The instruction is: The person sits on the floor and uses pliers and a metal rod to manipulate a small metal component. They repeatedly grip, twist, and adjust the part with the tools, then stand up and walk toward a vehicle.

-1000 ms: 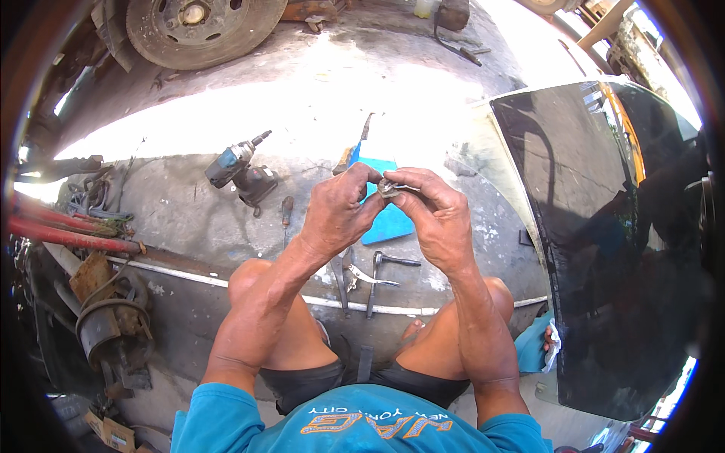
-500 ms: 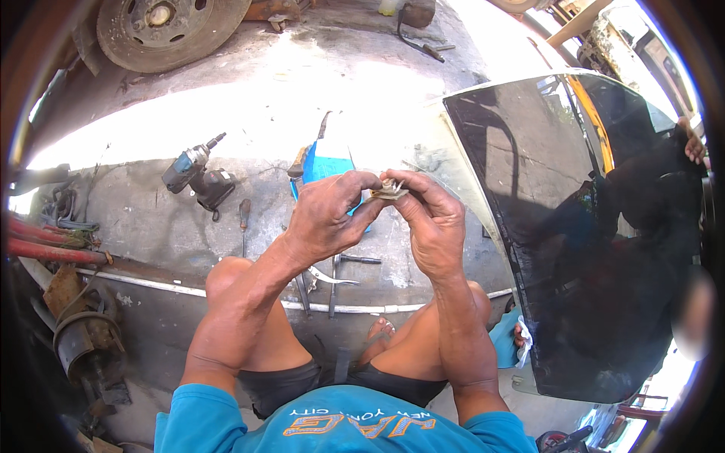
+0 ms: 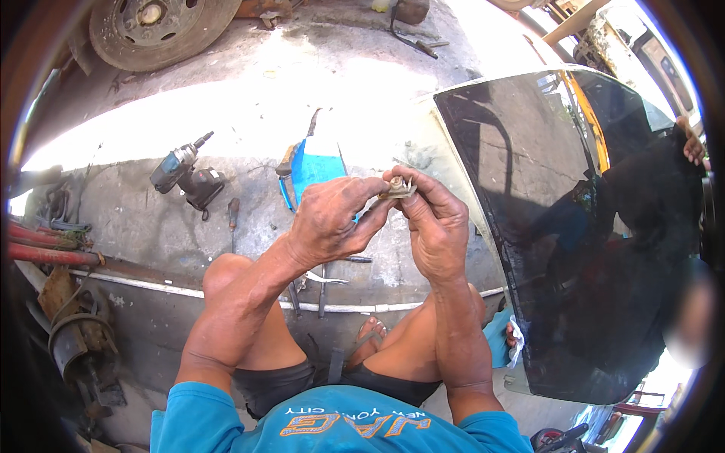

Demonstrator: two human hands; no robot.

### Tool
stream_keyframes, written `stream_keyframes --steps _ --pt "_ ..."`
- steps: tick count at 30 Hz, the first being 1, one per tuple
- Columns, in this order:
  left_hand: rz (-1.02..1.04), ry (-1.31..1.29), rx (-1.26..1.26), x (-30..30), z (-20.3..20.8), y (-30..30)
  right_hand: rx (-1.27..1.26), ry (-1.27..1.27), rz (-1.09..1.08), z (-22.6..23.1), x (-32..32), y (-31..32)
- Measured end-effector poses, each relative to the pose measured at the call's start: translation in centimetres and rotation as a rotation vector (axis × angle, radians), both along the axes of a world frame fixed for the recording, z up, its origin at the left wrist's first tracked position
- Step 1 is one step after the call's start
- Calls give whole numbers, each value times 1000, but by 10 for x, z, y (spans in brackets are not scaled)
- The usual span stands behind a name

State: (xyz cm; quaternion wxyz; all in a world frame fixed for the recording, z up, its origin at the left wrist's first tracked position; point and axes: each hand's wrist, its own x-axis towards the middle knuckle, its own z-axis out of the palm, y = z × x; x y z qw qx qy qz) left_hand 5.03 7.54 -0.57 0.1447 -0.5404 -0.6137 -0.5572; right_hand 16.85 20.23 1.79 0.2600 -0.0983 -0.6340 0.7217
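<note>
Both of my hands are raised in front of my knees, pinching one small pale, yellowish part (image 3: 398, 189) with a round raised stud on it; its exact kind does not show. My left hand (image 3: 332, 219) grips its left side between thumb and fingers. From the right, my right hand (image 3: 438, 226) holds the other edge, thumb below and index finger above. Beyond my left hand lies a flat blue object (image 3: 316, 162), partly covered by it. A cordless drill-like power tool (image 3: 185, 177) rests further left, near a screwdriver (image 3: 233, 213). Below my hands lie several metal hand tools (image 3: 323, 291).
A large dark glass panel with a pale edge (image 3: 491, 219) leans close on my right. Another person's hand (image 3: 690, 143) touches its far side; a second hand with a white cloth (image 3: 516, 340) is at its lower edge. Red bars (image 3: 57, 255) and a wheel (image 3: 162, 34) stand left.
The small part has been tilted, so its round stud shows more clearly between my fingertips. Both hands keep their pinch. The surroundings have shifted slightly left in the view.
</note>
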Motion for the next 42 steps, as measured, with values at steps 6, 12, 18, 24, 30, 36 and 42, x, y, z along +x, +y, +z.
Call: stream_keyframes --steps 6,12,18,24,30,36,42 --pt "-12 -70 -29 -1 -1 -4 -3 -9 9 2 -1 -3" --pt "-14 -51 2 -2 -1 -2 2 -3 17 0 -2 -2" --pt "-10 -36 -19 -3 -1 -3 -7 5 38 -3 -3 0" --pt "30 25 -6 -3 -2 -2 3 47 47 -2 -4 0" --pt "38 47 16 -4 -3 0 -32 65 53 0 -5 -1" --pt "13 53 15 -6 -3 -1 -24 83 64 1 -6 -1" --pt "11 62 37 -6 -3 -1 -39 85 55 1 -5 -2"
